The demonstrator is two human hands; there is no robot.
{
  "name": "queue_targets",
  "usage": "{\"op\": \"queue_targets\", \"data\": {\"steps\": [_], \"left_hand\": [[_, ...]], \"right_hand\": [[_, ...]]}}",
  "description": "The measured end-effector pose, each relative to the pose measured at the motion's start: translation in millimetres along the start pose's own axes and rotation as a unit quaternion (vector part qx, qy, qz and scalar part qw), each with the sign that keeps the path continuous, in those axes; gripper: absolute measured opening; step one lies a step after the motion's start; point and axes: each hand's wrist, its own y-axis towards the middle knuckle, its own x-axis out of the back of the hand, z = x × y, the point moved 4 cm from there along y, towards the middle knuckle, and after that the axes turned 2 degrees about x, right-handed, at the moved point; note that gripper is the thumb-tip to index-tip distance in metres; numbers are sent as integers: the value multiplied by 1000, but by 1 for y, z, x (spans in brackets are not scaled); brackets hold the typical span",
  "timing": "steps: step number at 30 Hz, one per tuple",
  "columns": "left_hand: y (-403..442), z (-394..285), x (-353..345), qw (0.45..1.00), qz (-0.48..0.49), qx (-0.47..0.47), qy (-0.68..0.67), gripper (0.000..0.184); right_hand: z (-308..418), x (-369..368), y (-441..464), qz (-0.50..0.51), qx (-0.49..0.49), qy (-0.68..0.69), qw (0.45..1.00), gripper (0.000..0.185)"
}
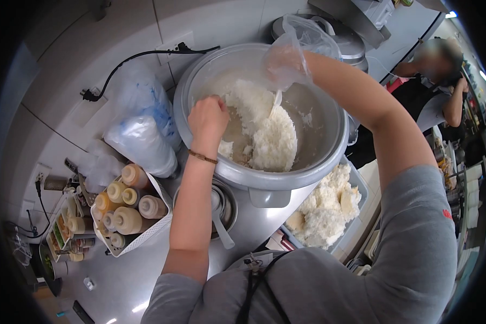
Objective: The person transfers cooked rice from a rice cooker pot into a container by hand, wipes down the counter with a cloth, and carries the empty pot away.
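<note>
A large round grey pot [264, 181] stands on the metal counter with white rice [275, 140] heaped inside. My left hand [208, 116] is at the pot's left side, its fingers curled; what they hold, if anything, is hidden. Over the pot's far right part is my right hand [286, 63], inside a clear plastic bag [308, 38]. Its fingers are blurred by the plastic. Just below that hand a white utensil handle [276, 101] sticks up from the rice; whether the hand touches it I cannot tell.
A white basket [148, 229] of sauce bottles and stacked plastic bags [143, 129] are at the left. Beside the pot sits a metal bowl [232, 216] with a ladle [221, 229]. A tub [362, 189] of rice is below right. A person [432, 86] stands at the upper right.
</note>
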Motion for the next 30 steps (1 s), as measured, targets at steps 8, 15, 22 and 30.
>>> {"op": "queue_targets", "data": {"steps": [8,15,22,30], "left_hand": [[0,2,-1,1000,-23,4,-15,11],[-2,-1,4,1000,-25,7,-6,13],[-2,-5,6,997,-67,-36,-5,15],[59,-9,-17,998,54,-28,25,40]], "right_hand": [[-8,-100,13,-163,139,-38,976,9],[50,-59,-44,-142,-23,75,987,12],[67,-143,-76,-246,-74,243,935,19],[-5,-110,-85,-178,-204,232,934,23]]}}
